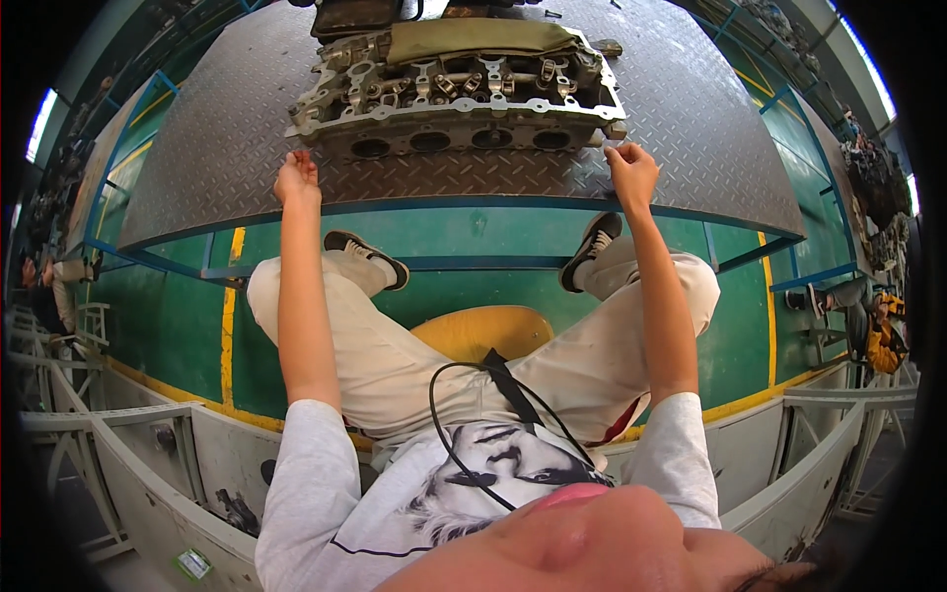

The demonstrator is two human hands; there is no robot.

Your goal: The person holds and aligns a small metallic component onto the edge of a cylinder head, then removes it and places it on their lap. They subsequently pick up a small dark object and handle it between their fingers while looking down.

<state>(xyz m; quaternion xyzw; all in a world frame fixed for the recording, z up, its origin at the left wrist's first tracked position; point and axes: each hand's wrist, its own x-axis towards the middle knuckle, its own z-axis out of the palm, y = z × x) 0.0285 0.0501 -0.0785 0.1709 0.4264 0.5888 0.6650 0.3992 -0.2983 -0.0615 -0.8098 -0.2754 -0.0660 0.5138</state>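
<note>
An engine cylinder head point(464, 99) lies on the steel-topped table, its valve gear facing up and several round ports along its near side. A folded olive-green cloth point(481, 39) rests on its far edge. Just in front of its left corner is my left hand point(298, 179), palm turned up, fingers loosely curled with gaps between them and nothing visible in them. By the right corner, my right hand point(632, 174) has its fingers closed in a pinch. Anything between those fingertips is too small or hidden to make out. Neither hand clearly touches the cylinder head.
The diamond-plate table point(217, 148) has a blue frame, with its near edge above my knees. Dark metal parts point(357, 14) stand behind the cylinder head. A black cable point(434, 395) loops over my lap. Yellow-seated stool point(483, 331) is under me; other people sit far left and right.
</note>
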